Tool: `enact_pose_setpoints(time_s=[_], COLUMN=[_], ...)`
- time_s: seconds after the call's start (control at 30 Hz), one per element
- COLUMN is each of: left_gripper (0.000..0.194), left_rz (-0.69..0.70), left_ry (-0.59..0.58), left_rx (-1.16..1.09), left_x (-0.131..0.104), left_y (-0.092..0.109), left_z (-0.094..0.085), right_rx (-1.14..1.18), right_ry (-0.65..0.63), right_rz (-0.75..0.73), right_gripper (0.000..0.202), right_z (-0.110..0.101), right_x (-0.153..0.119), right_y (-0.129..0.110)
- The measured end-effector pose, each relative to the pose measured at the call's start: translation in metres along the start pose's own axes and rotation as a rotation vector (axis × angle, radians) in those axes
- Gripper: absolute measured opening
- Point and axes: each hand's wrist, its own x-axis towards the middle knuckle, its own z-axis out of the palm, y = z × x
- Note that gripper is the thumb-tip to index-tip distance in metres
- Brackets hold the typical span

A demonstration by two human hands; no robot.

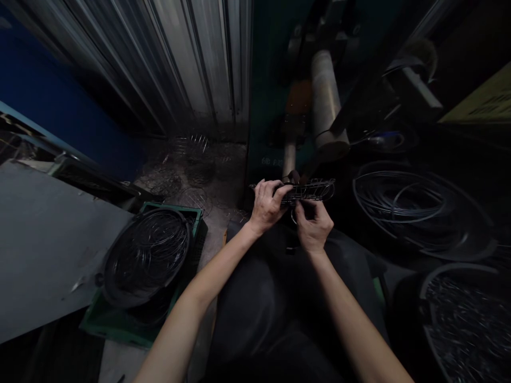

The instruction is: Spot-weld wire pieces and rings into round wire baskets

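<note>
Between my hands is a small wire basket (321,189), a frame of thin metal wires, at the lower end of a machine with a metal rod (289,155). My left hand (268,205) is closed on the basket's left side, fingers curled over the top. My right hand (314,226) pinches at its lower edge, where a curved piece of wire (294,215) shows beside the thumb. Whether that wire is part of the basket I cannot tell. The basket touches or lies very close to the rod's tip, partly hidden by my fingers.
A thick metal cylinder (327,101) juts out above the hands. On the left, a black tub (115,292) of wire rings sits on a green crate (99,319). To the right stand a tub (479,234) of wire hoops and another (425,319) full of small metal pieces.
</note>
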Motion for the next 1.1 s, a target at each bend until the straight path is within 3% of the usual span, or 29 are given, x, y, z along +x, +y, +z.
enact_pose_setpoints(time_s=[0.17, 0.33, 0.67, 0.93, 1.1], left_gripper=[0.034, 0.032, 0.033, 0.034, 0.034], left_rz=[-0.024, 0.014, 0.030, -0.013, -0.010], left_ry=[-0.029, 0.053, 0.069, -0.047, -0.058], left_rx=[0.019, -0.003, -0.001, -0.006, 0.015], left_x=[-0.0013, -0.0023, 0.0002, -0.0002, 0.0013], left_y=[-0.0013, -0.0007, -0.0007, -0.0043, -0.0056], left_z=[0.0008, 0.0000, -0.0001, 0.0040, 0.0049], right_rx=[0.018, 0.003, 0.006, -0.014, -0.005], right_ry=[0.018, 0.017, 0.023, 0.015, 0.033], right_rz=[-0.009, -0.012, -0.009, 0.003, -0.032], right_gripper=[0.021, 0.022, 0.022, 0.026, 0.024], right_z=[0.0011, 0.0007, 0.0028, 0.0054, 0.0063], right_x=[-0.0014, -0.0027, -0.0013, 0.0019, 0.0037], right_y=[0.0008, 0.0005, 0.0031, 0.0062, 0.0049])
